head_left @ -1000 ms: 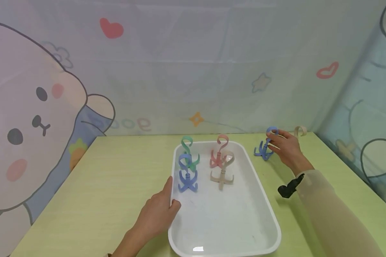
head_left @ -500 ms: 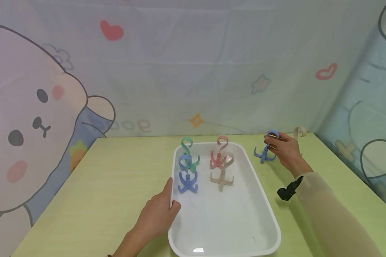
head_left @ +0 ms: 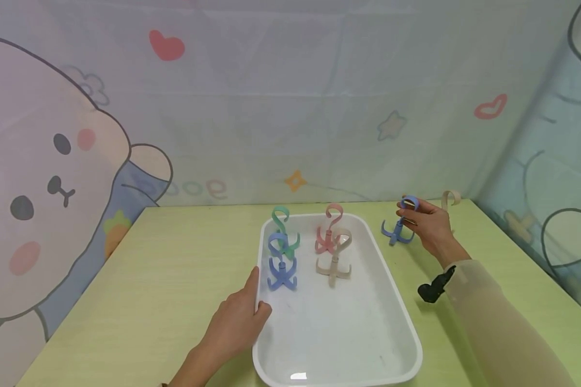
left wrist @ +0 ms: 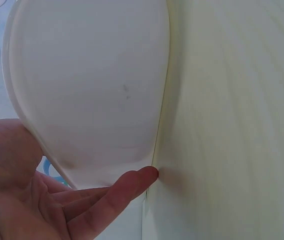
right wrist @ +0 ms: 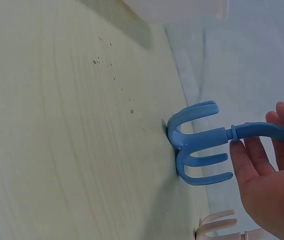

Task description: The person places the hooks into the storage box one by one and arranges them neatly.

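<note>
My left hand (head_left: pixel 234 321) grips the left side of a white plastic tray (head_left: pixel 368 322), thumb over the rim. In the left wrist view its fingers (left wrist: pixel 127 187) lie along the tray's outer wall, close to the tabletop. At the right of the table my right hand (head_left: pixel 428 226) pinches the stem of a blue four-pronged hanging hook (head_left: pixel 396 232). The right wrist view has this blue hook (right wrist: pixel 197 142) upright, prongs right at the tabletop. Inside the tray stand a green hook (head_left: pixel 290 246), a pink hook (head_left: pixel 326 242), a second blue hook (head_left: pixel 282 274) and a beige hook (head_left: pixel 334 267).
Another beige hook (head_left: pixel 450 199) stands behind my right hand, its lower part mostly hidden. The pale yellow-green table (head_left: pixel 184 258) meets a printed cloth backdrop (head_left: pixel 252 107) at the back and right. A black strap piece (head_left: pixel 433 290) hangs from my right wrist.
The blue hook in my right hand has turned a little about its stem and its prongs sit slightly lower. My left hand and the tray stay in place.
</note>
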{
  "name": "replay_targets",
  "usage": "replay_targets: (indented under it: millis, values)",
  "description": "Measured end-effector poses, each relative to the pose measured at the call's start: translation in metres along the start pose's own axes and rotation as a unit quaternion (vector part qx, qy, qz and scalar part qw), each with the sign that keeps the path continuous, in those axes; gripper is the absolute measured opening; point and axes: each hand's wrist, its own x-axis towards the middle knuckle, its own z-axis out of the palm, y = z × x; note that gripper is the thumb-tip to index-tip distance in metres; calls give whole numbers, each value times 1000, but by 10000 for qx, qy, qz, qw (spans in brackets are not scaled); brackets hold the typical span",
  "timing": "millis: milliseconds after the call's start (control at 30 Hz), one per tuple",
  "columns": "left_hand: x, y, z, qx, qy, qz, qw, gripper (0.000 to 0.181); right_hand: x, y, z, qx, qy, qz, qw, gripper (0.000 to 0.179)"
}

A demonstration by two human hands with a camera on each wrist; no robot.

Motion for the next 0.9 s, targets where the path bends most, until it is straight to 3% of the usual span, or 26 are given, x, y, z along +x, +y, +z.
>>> replay_targets:
  millis: [167,433,900]
  values:
    - [0,0,-1,-21,-1,2,10000,76,1,1,1,3,89,-20,10000,37]
    - [0,0,0,-53,-13,-3,10000,76,0,3,2,-148,166,-34,9997,35]
    - [0,-1,1,-132,10,28,9999,76,-6,-2,4,-83,-321,19,9994,17]
